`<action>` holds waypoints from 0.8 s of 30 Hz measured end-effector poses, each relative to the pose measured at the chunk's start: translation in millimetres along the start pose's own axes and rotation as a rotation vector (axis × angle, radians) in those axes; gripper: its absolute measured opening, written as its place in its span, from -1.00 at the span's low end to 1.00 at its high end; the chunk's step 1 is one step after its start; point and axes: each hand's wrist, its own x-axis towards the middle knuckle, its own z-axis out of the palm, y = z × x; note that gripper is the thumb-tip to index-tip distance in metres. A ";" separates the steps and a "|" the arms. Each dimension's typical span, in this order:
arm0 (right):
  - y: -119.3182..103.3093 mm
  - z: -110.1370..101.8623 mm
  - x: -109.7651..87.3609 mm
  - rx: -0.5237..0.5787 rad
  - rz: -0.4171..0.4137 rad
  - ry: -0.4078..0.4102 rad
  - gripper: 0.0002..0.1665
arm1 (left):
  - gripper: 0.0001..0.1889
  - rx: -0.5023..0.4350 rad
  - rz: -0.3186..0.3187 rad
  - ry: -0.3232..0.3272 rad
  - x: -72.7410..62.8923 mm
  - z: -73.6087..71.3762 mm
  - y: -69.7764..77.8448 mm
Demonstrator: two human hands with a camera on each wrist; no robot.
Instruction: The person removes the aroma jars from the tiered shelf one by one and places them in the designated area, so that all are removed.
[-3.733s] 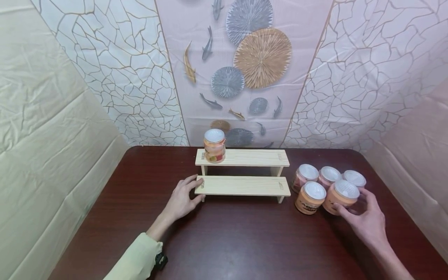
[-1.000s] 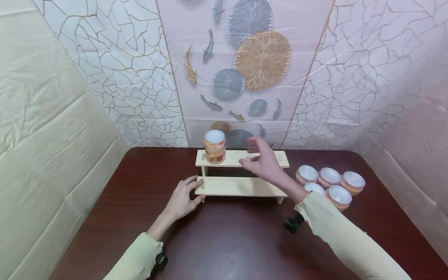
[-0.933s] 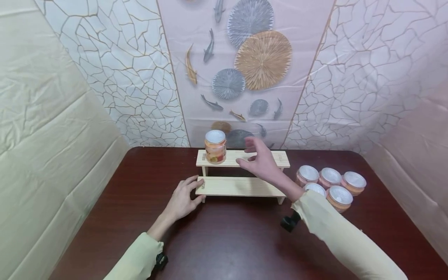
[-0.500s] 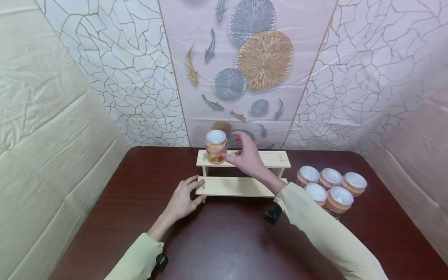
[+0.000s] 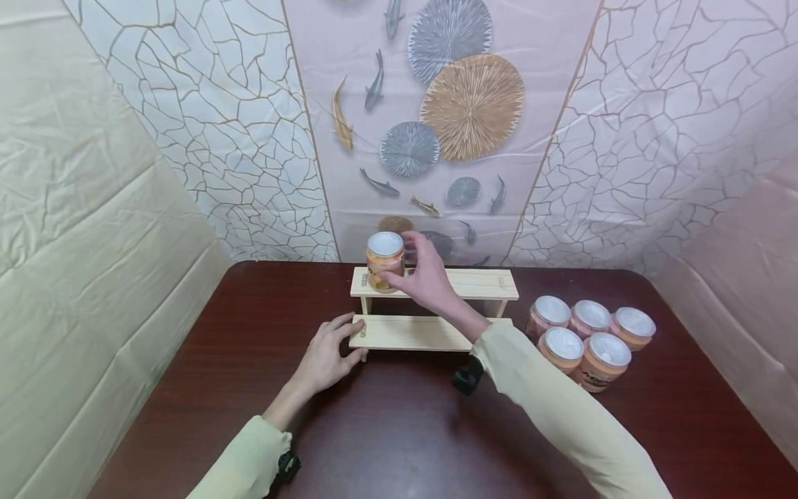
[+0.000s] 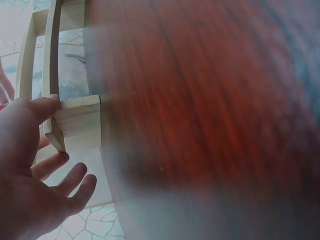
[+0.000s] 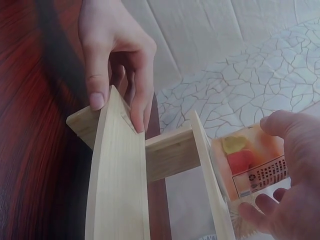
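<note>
A two-step wooden display rack (image 5: pixel 411 333) stands toward the back of the dark table. My left hand (image 5: pixel 324 357) pinches the left end of its lower step, thumb on the front edge and fingers over the top. In the left wrist view, the other fingers of the left hand (image 6: pixel 30 180) stay off the wood. On the left end of the upper step sits an upright jar (image 5: pixel 377 265) with a white lid and an orange fruit label. My right hand (image 5: pixel 430 281) curls around its right side, thumb in front, fingers behind. The right wrist view shows fruit pictures and a barcode on the jar (image 7: pixel 252 162).
Several similar white-lidded jars (image 5: pixel 600 360) stand grouped on the table right of the rack, beside my right forearm. A patterned cloth (image 5: pixel 467 173) hangs right behind the table, and plain cloth walls (image 5: pixel 93 277) flank it. The brown tabletop (image 5: pixel 386 430) extends in front.
My right hand has left the jar group on the right, crossed over the rack, and closed in leftward around the jar on the upper step. My left hand stays at the lower step.
</note>
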 end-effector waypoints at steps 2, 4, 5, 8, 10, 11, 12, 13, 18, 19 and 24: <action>0.4 1.7 1.0 -0.011 -0.009 0.001 -0.06 | -0.45 0.001 0.000 0.001 -0.2 0.1 0.1; 0.4 3.1 2.0 -0.024 -0.020 0.007 -0.07 | -0.45 0.002 0.001 0.002 0.0 0.5 0.1; 0.3 3.8 2.4 -0.028 -0.023 0.010 -0.08 | -0.45 0.001 0.001 0.002 0.1 0.5 0.0; 0.2 5.6 3.3 -0.043 -0.027 0.023 -0.10 | -0.45 -0.002 -0.001 -0.003 0.4 0.1 0.1; -0.2 6.5 3.4 -0.042 -0.026 0.028 -0.11 | -0.45 0.001 -0.004 -0.005 0.6 0.4 -0.4; -0.2 7.1 3.4 -0.045 -0.024 0.030 -0.12 | -0.45 -0.002 -0.007 -0.007 0.4 0.1 -0.3; -0.2 7.7 3.3 -0.048 -0.024 0.032 -0.12 | -0.45 -0.001 -0.008 -0.008 0.3 0.2 -0.5; -0.3 8.2 3.3 -0.050 -0.027 0.034 -0.13 | -0.45 0.000 -0.007 -0.006 0.3 0.7 -0.9; -0.2 10.2 3.4 -0.055 -0.031 0.038 -0.15 | -0.45 -0.001 -0.001 0.003 0.1 1.7 -1.8; -0.1 10.7 3.7 -0.056 -0.031 0.039 -0.15 | -0.45 -0.002 -0.001 0.003 -0.2 1.6 -1.9; 1.6 12.5 4.5 -0.058 -0.027 0.061 -0.17 | -0.45 0.000 -0.001 0.003 0.0 1.2 -2.0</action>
